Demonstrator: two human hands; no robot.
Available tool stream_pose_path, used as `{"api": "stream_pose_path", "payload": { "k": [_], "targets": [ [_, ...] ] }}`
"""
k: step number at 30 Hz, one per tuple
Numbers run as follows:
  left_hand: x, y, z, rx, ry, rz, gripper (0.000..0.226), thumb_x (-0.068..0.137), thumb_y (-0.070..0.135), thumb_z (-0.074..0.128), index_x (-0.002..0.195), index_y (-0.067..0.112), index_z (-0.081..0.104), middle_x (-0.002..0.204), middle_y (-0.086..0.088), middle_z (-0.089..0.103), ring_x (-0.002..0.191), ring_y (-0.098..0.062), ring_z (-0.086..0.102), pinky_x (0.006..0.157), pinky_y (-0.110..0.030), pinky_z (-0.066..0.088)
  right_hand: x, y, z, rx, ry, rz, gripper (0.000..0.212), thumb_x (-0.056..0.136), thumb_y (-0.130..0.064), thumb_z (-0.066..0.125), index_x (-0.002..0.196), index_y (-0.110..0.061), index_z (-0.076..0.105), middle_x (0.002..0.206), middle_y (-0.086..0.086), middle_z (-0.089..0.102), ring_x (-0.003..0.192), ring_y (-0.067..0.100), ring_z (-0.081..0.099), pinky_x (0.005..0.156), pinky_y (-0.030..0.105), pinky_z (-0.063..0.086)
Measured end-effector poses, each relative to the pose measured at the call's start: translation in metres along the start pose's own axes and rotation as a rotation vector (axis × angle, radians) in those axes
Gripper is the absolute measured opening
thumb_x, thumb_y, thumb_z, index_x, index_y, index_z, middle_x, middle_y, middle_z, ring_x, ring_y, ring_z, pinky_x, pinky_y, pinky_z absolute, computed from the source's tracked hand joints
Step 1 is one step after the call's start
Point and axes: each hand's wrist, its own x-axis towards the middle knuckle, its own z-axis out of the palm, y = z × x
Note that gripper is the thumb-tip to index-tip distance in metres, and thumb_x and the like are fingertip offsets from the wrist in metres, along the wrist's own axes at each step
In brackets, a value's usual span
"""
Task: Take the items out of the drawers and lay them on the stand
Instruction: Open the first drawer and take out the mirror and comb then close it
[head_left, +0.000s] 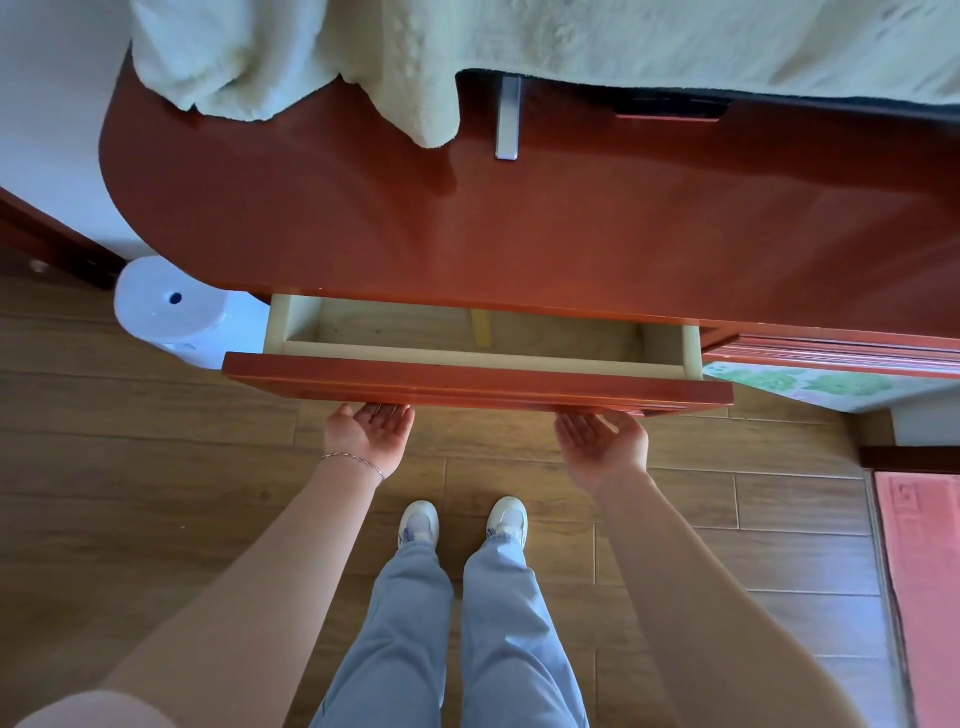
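A glossy red-brown stand (571, 228) fills the upper view. Its top drawer (478, 376) is pulled partly out; the pale wooden inside shows no items in the visible part. Palm up, my left hand (369, 434) has its fingertips hooked under the left part of the drawer front. My right hand (605, 441) does the same under the right part. Neither hand holds a loose item. A silver flat object (508, 117) lies on the stand top.
A pale green fleece blanket (363, 52) drapes over the back of the stand. A white cylindrical device (171, 306) stands on the floor at the left. A pink mat (919, 571) lies at the right. My legs and white shoes are below on the wooden floor.
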Motion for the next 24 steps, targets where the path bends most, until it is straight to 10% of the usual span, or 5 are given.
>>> {"api": "stream_pose_path", "payload": {
  "k": [24],
  "targets": [
    [-0.02,-0.011,-0.037,0.001,0.049,-0.031,0.052,0.101,0.032,0.016,0.144,0.003,0.022,0.15,-0.015,0.027,0.138,-0.028,0.027,0.112,-0.041,0.026,-0.026,0.015,-0.027,0.017,0.107,0.025,0.046,0.091,-0.016,0.032,0.133,0.0,0.039,0.139,0.016,0.044,0.126,0.03,0.045,0.099,0.039,0.041]
  ]
}}
